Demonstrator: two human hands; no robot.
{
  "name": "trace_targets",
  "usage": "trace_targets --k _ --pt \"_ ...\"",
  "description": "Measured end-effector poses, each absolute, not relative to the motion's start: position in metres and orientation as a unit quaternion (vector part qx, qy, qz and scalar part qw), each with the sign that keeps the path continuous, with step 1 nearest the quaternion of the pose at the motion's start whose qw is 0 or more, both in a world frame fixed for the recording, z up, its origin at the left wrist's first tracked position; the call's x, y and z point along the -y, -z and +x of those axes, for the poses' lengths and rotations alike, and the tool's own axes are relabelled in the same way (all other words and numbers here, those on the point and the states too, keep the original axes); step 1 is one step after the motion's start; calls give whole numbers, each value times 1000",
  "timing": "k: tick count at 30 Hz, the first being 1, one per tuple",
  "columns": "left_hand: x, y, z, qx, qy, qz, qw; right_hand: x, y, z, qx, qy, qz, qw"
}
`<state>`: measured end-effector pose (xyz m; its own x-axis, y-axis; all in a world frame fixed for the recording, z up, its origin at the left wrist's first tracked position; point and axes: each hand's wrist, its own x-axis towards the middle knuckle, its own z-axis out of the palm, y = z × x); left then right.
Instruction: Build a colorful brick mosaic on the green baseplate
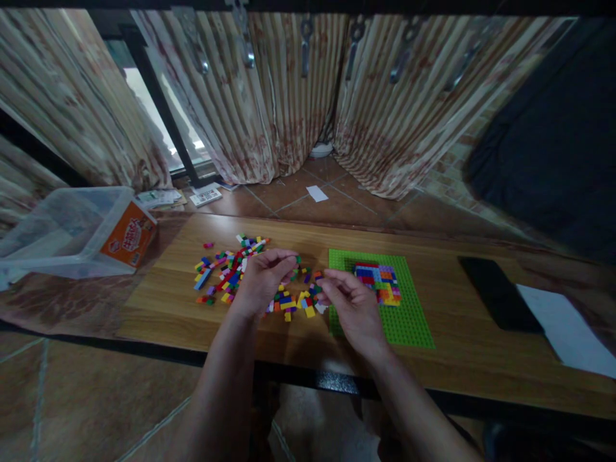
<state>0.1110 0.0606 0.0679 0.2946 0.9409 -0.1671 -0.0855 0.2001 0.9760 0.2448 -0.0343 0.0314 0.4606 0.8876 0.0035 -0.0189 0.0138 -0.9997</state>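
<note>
My left hand point(264, 279) is over the right part of a heap of loose toy bricks point(235, 269). Its thumb and forefinger pinch a small green brick point(298, 259). A short way to the right, my right hand point(355, 307) has its fingertips closed on a small orange brick point(318, 274) with a darker part beneath it. The right hand partly covers a green baseplate point(409, 321). On that plate stands a block of joined bricks point(380, 276) in blue, red, purple, orange and yellow, its left side partly behind my fingers.
A clear plastic box point(72, 256) with an orange label stands at the table's left end. On the right lie a black flat object point(498, 292) and white paper point(568, 327). Beyond the wooden table point(168, 308), a white sheet point(316, 193) lies on the tiled floor before striped curtains.
</note>
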Motion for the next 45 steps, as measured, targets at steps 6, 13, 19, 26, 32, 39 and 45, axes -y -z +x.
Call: trace_targets --k 6,13,19,26,32,39,45 --pt "-59 -67 112 -416 -356 527 650 41 -38 251 400 -332 -595 613" --pt "-50 -60 118 -330 -239 587 699 51 -41 262 547 -243 -601 530" --pt "-43 -58 132 -300 -201 591 721 58 -40 273 553 -225 -619 510" --pt "-30 -60 148 -296 -176 604 719 73 -41 297 537 -228 -650 486" --pt "-31 -53 155 -330 -169 649 664 95 -42 362 432 -241 -706 507" --pt "-29 -42 165 -333 -174 672 638 108 -38 398 411 -274 -741 455" --pt "-24 -45 170 -330 -151 693 623 105 -34 390 429 -305 -734 430"
